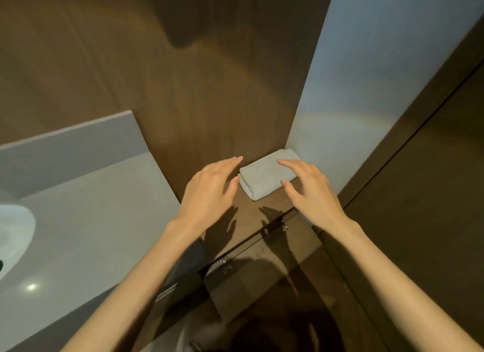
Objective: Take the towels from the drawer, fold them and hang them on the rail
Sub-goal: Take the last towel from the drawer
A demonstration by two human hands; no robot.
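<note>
A folded grey towel (264, 176) lies on a brown wooden shelf (246, 215), pushed into the back right corner against the wall. My left hand (209, 189) hovers just left of the towel with its fingers spread and its thumb near the towel's left end. My right hand (309, 186) hovers over the towel's right end, fingers apart, the fingertips above its top. Neither hand grips the towel. No rail is in view.
A dark glass flap (262, 262) on metal hinges hangs open below the shelf. A grey countertop (86, 220) with a white basin (13, 236) lies to the left. Brown wood panelling (183, 76) rises behind, and a pale wall (366, 89) stands to the right.
</note>
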